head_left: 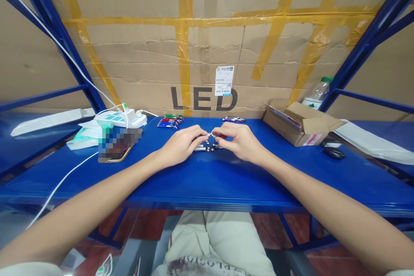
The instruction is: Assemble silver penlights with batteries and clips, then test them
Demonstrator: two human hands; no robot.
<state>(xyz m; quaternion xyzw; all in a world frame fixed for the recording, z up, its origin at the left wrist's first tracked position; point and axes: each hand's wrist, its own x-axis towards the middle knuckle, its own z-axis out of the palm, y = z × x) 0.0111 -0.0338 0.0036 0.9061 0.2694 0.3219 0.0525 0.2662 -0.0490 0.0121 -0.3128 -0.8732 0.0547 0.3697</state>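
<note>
My left hand (184, 144) and my right hand (237, 141) meet over the middle of the blue table. Both are closed in a pinch, fingertips almost touching, around a small silver metal part (210, 134) that is mostly hidden by the fingers. Below the fingertips lie a few silver tubes (199, 148) and several small round metal pieces (208, 149), too small to make out exactly. Beyond my left hand is a group of slim green, red and blue metal tubes with clips (168, 122). Similar purple tubes (233, 119) lie behind my right hand.
At left are a phone (119, 151), a white power strip (118, 117) with cables and a tissue pack (84, 137). At right stand an open cardboard box (299, 123), a black mouse (334, 152) and a plastic bottle (318, 92). A large carton (145, 60) walls off the back.
</note>
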